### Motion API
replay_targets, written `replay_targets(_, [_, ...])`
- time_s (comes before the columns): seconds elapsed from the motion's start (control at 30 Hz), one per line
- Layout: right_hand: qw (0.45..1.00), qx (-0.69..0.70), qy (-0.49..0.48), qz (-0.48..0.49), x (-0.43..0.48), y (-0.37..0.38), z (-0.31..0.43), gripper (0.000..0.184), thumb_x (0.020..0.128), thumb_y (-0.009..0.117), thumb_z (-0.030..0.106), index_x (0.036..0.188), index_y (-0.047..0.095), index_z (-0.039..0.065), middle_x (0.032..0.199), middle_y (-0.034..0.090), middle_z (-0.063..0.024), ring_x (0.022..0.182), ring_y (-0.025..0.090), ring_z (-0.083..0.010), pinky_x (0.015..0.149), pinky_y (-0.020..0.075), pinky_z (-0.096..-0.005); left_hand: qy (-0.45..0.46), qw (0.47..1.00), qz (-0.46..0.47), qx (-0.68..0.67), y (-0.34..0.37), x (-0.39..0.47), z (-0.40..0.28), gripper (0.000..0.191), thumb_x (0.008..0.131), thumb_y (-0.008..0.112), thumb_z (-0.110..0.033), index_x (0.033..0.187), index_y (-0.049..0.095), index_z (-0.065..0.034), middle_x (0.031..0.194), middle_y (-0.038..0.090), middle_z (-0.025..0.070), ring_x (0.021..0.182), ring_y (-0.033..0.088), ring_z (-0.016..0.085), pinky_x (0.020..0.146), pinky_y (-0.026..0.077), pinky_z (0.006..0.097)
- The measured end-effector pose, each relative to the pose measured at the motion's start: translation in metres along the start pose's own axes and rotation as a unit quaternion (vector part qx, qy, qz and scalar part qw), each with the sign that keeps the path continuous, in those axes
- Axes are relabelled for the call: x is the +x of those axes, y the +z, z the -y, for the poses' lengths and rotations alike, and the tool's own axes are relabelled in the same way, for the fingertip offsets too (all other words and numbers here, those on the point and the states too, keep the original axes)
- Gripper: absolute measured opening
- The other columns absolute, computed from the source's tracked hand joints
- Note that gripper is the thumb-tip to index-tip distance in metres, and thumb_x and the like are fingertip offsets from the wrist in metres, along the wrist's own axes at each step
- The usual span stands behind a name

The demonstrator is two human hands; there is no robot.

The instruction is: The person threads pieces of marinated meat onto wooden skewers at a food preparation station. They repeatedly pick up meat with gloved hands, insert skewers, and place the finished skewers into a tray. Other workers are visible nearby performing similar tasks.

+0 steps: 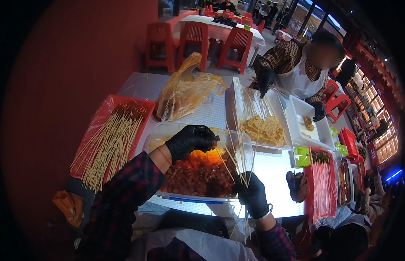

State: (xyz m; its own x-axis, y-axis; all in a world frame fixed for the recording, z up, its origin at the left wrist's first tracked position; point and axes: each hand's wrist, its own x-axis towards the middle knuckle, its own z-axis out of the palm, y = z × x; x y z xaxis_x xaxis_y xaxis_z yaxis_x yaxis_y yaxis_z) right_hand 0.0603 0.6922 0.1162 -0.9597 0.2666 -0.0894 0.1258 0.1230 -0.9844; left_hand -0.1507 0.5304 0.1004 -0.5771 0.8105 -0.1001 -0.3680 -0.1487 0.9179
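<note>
Both my hands wear black gloves. My left hand [192,142] is above a clear plastic tub [245,140] and pinches a small piece of meat at the tip of a wooden skewer [224,164]. My right hand [253,194], at the tub's right front corner, is closed around several wooden skewers [243,156], their ends fanned above and below the fist. The skewer with the meat slants between the two hands. Chunks of dark red marinated meat [199,176] fill the tub's near part, with orange-red liquid behind them.
A red tray [149,106] of loaded skewers is at left, beyond it a yellowish plastic bag [189,94]. A co-worker in a white apron handles skewers over a white tray [236,94] of tan folded food. Another white tub [320,143] and a red skewer tray [333,192] stand at right.
</note>
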Motion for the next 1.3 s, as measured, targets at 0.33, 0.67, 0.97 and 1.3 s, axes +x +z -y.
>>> replay_targets(0.33, [0.997, -0.035, -0.067, 0.007, 0.000, 0.001, -0.004, 0.013, 0.082, 0.048, -0.007, 0.090, 0.052, 0.003, 0.072, 0.059, -0.0063, 0.052, 0.054, -0.0089, 0.041, 0.0372, -0.0178, -0.017, 0.998, 0.056, 0.014, -0.006, 0.004, 0.007, 0.022, 0.077, 0.062, 0.000, 0.099, 0.059, 0.0013, 0.099, 0.062, 0.0160, 0.075, 0.060, 0.016, 0.067, 0.049, 0.0245])
replay_targets(0.67, [1.000, 0.029, -0.007, 0.000, -0.003, -0.002, -0.001, 0.004, 0.086, 0.055, 0.001, 0.089, 0.055, 0.003, 0.071, 0.057, -0.0010, 0.067, 0.057, -0.0094, 0.061, 0.0476, -0.0243, -0.055, 0.997, 0.038, 0.027, 0.001, -0.004, -0.010, 0.030, 0.081, 0.063, -0.012, 0.109, 0.057, -0.0028, 0.092, 0.064, 0.0070, 0.082, 0.061, 0.014, 0.072, 0.048, 0.0244])
replay_targets(0.97, [0.998, 0.067, 0.002, 0.004, -0.002, -0.001, -0.005, 0.007, 0.085, 0.053, -0.003, 0.089, 0.054, 0.003, 0.073, 0.056, -0.0012, 0.067, 0.057, -0.0095, 0.061, 0.0471, -0.0239, -0.056, 0.998, 0.011, 0.023, 0.004, -0.003, -0.004, 0.025, 0.083, 0.058, -0.014, 0.103, 0.061, 0.0004, 0.095, 0.064, 0.0085, 0.080, 0.061, 0.013, 0.066, 0.047, 0.0214])
replay_targets(1.3, [0.999, 0.028, -0.020, -0.001, 0.000, -0.001, -0.008, 0.007, 0.084, 0.054, -0.003, 0.088, 0.054, 0.002, 0.073, 0.056, -0.0016, 0.067, 0.056, -0.0093, 0.061, 0.0478, -0.0241, 0.047, 0.989, 0.013, 0.140, 0.007, -0.002, -0.003, 0.028, 0.084, 0.059, -0.020, 0.100, 0.064, 0.0027, 0.096, 0.066, 0.0110, 0.077, 0.063, 0.015, 0.068, 0.048, 0.0239])
